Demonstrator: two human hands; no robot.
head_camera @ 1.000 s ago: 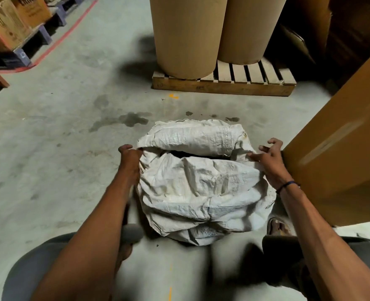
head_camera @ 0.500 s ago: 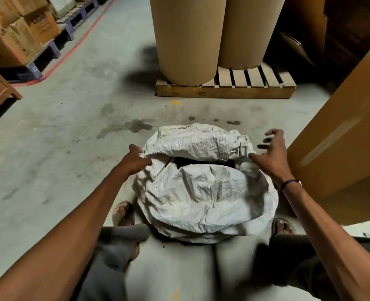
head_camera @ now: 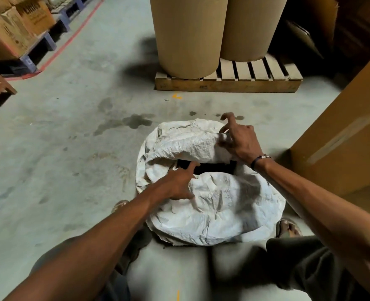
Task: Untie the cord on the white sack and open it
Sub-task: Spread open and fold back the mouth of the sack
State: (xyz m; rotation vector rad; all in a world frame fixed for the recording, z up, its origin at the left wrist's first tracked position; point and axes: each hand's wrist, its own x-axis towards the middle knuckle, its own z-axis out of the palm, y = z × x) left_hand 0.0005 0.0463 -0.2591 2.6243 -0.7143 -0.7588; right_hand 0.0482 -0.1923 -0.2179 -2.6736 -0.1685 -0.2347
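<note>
Crumpled white woven sack (head_camera: 219, 205) gapes darkly between the hands: left hand (head_camera: 177, 183) presses its near fold with straight fingers, right hand (head_camera: 238, 140) grasps the far flap.

White sack (head_camera: 219, 205), brown cardboard drums (head_camera: 186, 35), grey floor (head_camera: 71, 148)

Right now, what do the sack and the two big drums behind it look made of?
Sack: likely woven plastic, matte white, with stiff crinkled folds. Drums: seemingly cardboard or kraft paper, plain matte brown, no visible seams.
</note>
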